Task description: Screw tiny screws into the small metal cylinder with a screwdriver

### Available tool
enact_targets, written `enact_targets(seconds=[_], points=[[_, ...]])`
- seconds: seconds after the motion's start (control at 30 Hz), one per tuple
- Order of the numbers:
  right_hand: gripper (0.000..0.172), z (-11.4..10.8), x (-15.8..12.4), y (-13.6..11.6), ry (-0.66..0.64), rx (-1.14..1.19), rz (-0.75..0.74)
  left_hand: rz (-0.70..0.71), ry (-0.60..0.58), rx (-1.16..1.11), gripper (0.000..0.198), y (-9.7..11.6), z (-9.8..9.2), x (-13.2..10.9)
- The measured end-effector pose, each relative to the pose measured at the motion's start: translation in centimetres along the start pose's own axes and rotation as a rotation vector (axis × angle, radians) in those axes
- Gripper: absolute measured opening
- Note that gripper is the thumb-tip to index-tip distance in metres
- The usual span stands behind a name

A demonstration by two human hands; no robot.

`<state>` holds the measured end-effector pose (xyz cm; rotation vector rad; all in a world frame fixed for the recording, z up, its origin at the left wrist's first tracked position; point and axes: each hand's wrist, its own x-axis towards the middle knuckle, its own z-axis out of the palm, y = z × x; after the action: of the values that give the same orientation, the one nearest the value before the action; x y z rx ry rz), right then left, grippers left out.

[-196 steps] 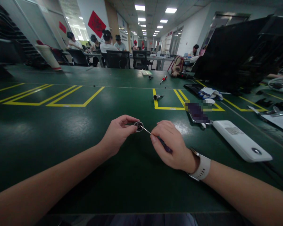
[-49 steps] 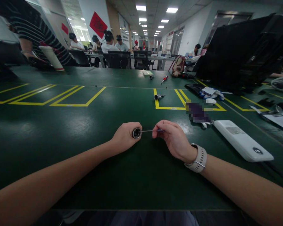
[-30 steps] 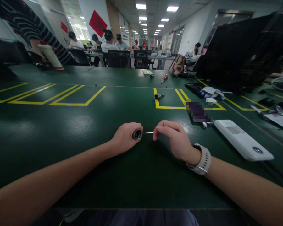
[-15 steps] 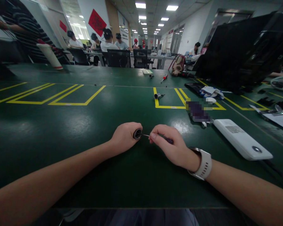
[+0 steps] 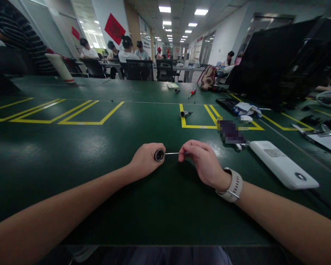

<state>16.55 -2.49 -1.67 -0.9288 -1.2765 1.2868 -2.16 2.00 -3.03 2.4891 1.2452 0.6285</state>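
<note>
My left hand (image 5: pixel 146 159) is closed around a round metal connector (image 5: pixel 159 155), its dark hollow end facing up and toward me. My right hand (image 5: pixel 202 159) pinches a screwdriver, whose thin metal shaft (image 5: pixel 171 153) runs left to the connector's rim. Fingers hide the screwdriver's handle. Whether the tip sits inside or only against the side of the connector, I cannot tell. Both hands are low over the green table (image 5: pixel 160 213). Beyond them lies a similar metal connector (image 5: pixel 183 114) on the yellow tape.
A white power bank (image 5: pixel 283 163) and a blurred-out phone (image 5: pixel 231 131) lie right of my right hand. Farther off are a red screwdriver (image 5: pixel 192 92), another small connector (image 5: pixel 177 90), a cloth (image 5: pixel 247 109) and a large black monitor (image 5: pixel 273 66). A pale cup (image 5: pixel 60 68) stands at far left.
My right hand has shifted slightly up and right, its grip turned so the handle no longer shows. More of the shaft is visible. The connector in my left hand has tilted slightly.
</note>
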Motion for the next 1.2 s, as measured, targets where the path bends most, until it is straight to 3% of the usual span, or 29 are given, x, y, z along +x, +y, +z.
enact_targets(seconds=[0.13, 0.2, 0.43, 0.63, 0.77, 0.9, 1.0, 1.07, 1.2], points=[[0.022, 0.3, -0.8, -1.3, -0.106, -0.425, -0.198, 0.005, -0.037, 0.119, 0.005, 0.5, -0.2, -0.1], [0.023, 0.3, -1.0, -1.5, -0.135, -0.477, -0.206, 0.043, -0.049, 0.159, 0.007, 0.7, -0.2, -0.2], [0.020, -0.3, 0.3, -0.2, -0.077, 0.061, 0.088, 0.045, -0.045, 0.078, 0.004, 0.2, -0.1, -0.3], [0.020, -0.5, 0.8, 0.5, -0.001, 0.265, 0.270, 0.072, -0.006, -0.107, 0.004, -0.4, 0.2, 0.1], [0.019, -0.4, 0.6, 0.2, 0.029, 0.173, 0.131, 0.072, 0.018, -0.109, 0.005, -0.4, 0.2, 0.1], [0.021, -0.1, -0.3, -0.9, -0.054, -0.208, -0.121, 0.035, 0.004, 0.004, 0.003, -0.2, 0.1, 0.0], [0.023, 0.2, -0.9, -1.5, -0.132, -0.458, -0.211, 0.062, -0.020, 0.070, 0.005, 0.0, 0.0, -0.1], [0.022, 0.1, -0.9, -1.5, -0.163, -0.456, -0.204, 0.083, -0.021, 0.083, 0.006, 0.1, 0.0, -0.1], [0.020, -0.1, -0.2, -0.8, -0.112, -0.108, -0.026, 0.097, -0.008, 0.050, 0.005, 0.3, -0.1, -0.2]])
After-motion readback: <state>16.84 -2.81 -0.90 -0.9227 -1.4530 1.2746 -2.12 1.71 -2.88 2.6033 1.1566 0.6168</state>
